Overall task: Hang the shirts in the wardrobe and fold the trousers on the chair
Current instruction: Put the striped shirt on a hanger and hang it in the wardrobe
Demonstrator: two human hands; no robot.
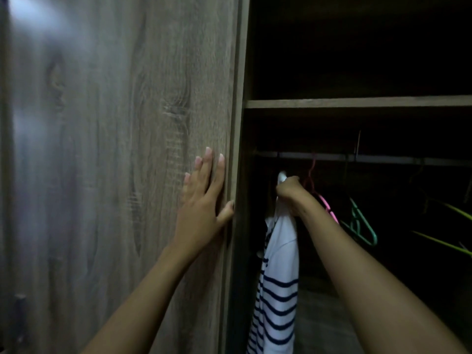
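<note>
cam: head-worn, one wide-angle view | position: very near the grey-brown wood-grain wardrobe door (115, 175), which fills the left half | facing: forward into the dark open wardrobe compartment (357, 60) at right | frame: left forearm (153, 290) and right forearm (370, 277) rise from the bottom edge

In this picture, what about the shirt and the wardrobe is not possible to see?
- Head view: whether the striped shirt sits on a hanger hooked to the rail; the right hand and darkness hide it.
- Head view: the shirt's hem, cut off by the bottom edge.
- Head view: yellow-green hangers, cut off by the right edge.
</note>
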